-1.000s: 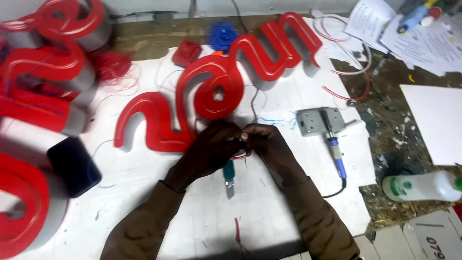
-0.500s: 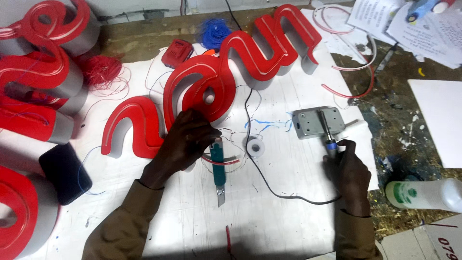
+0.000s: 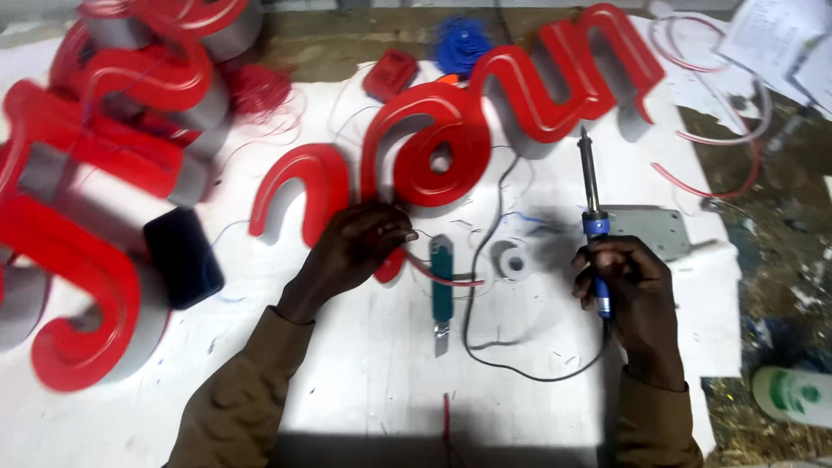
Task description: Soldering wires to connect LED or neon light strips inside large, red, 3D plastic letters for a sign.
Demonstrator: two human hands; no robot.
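Soldering iron [image 3: 590, 201] within right fingers [image 3: 598, 269]

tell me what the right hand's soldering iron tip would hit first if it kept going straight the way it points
The right hand holds the soldering iron upright in the picture, tip aimed away from the person. Straight on, it would likely meet the red sign letter first, though depth is hard to judge.
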